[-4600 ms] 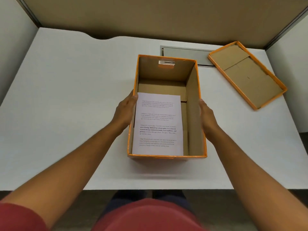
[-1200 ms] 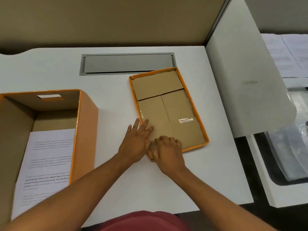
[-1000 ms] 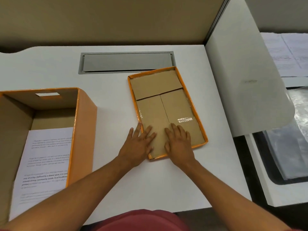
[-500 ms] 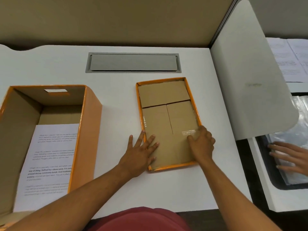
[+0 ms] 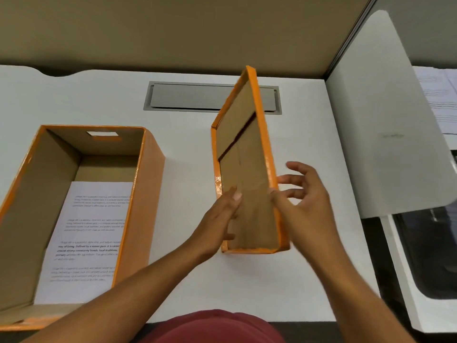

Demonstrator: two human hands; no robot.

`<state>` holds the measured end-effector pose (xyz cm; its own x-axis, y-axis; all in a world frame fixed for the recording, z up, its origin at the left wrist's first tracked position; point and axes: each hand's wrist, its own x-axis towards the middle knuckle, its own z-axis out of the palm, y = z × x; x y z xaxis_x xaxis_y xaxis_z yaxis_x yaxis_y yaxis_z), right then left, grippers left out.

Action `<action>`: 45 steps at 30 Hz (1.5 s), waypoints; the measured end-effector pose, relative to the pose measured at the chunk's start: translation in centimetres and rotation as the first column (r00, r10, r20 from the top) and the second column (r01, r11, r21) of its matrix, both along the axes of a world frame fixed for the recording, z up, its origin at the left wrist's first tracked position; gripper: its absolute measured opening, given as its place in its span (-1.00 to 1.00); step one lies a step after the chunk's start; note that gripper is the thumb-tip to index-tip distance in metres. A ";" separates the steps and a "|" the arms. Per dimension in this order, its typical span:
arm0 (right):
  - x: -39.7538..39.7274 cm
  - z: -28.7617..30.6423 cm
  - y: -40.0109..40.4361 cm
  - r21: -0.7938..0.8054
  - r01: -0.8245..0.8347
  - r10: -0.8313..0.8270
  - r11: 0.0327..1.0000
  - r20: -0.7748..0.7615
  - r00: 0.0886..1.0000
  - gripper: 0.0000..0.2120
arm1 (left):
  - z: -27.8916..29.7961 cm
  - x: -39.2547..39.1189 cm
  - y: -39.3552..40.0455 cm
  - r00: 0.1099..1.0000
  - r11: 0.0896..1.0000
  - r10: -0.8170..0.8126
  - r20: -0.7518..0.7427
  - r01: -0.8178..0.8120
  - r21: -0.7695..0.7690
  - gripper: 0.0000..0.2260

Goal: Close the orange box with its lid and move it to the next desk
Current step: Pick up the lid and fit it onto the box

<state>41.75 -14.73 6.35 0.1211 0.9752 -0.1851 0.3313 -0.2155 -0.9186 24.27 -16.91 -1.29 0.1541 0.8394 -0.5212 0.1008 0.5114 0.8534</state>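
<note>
The open orange box (image 5: 146, 199) stands on the white desk at the left, with a printed sheet (image 5: 91, 231) lying on its floor. The orange lid (image 5: 247, 159) is off the desk and tilted up on edge, its brown cardboard inside facing left. My left hand (image 5: 220, 226) grips the lid's near left edge, thumb on the cardboard. My right hand (image 5: 304, 199) holds the near right rim with its thumb, the fingers spread behind the lid.
A grey cable hatch (image 5: 188, 96) is set into the white desk (image 5: 188, 149) behind the lid. A white divider panel (image 5: 385, 134) stands at the desk's right edge. Beyond it lie the neighbouring desk with papers (image 5: 437, 100) and a dark tray (image 5: 435, 253).
The lid lay flat on the desk under both hands half a second ago; now it is lifted and tipped up on its side. The other person's hand at the far right is gone.
</note>
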 end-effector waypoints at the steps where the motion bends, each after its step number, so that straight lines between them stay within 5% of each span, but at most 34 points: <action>1: -1.4 0.5 -0.9 0.016 -0.045 0.046 0.999 -0.026 0.999 -0.50 | 1.2 0.1 -0.1 0.997 0.999 0.038 0.070 -0.039 0.026 -0.28; 5: -4.6 0.8 -2.6 0.008 -0.060 0.061 0.998 -0.164 0.985 -0.61 | 4.3 0.5 -0.2 0.994 0.989 0.061 0.093 -0.072 0.129 -0.33; 16: -3.0 -5.9 -0.5 -0.082 0.043 -0.061 0.996 -0.229 0.971 -0.68 | 6.3 -1.7 0.4 0.945 0.961 0.142 -0.295 -0.061 0.269 -0.87; 19: -2.9 -8.7 1.1 -0.201 0.081 -0.120 0.976 -0.185 0.975 -0.72 | 7.5 -4.6 0.0 0.969 0.976 0.068 -0.238 -0.016 0.215 -0.64; 22: -2.7 -9.6 3.3 -0.308 0.071 -0.106 0.949 -0.099 0.989 -0.41 | 7.8 -8.1 -0.8 0.999 0.981 -0.014 -0.034 0.021 0.194 -0.54; 25: -2.7 -8.7 5.6 -0.336 0.074 -0.165 0.939 -0.252 0.954 -0.21 | 7.6 -11.8 -1.6 0.988 0.988 -0.036 0.148 0.013 0.154 -0.29; 29: -4.0 -6.0 7.4 -0.298 0.053 -0.205 0.953 -0.507 0.837 -0.40 | 7.5 -16.2 -2.7 0.969 0.982 -0.050 0.242 0.004 0.187 -0.11; 32: -6.3 -4.0 7.7 -0.280 -0.009 -0.171 0.960 -0.610 0.774 -0.51 | 7.6 -19.9 -3.7 0.979 0.968 0.030 0.203 -0.079 0.237 -0.15; 36: -11.4 -1.3 7.0 -0.286 -0.124 -0.122 0.950 -0.707 0.696 -0.49 | 8.0 -25.4 -4.9 0.939 0.901 0.328 0.099 -0.343 0.264 -0.36; 45: -25.8 -1.1 3.6 -0.363 -0.168 -0.118 0.917 -0.647 0.753 -0.60 | 6.0 -37.3 -9.7 0.789 0.803 0.571 -0.228 -0.477 0.359 -0.35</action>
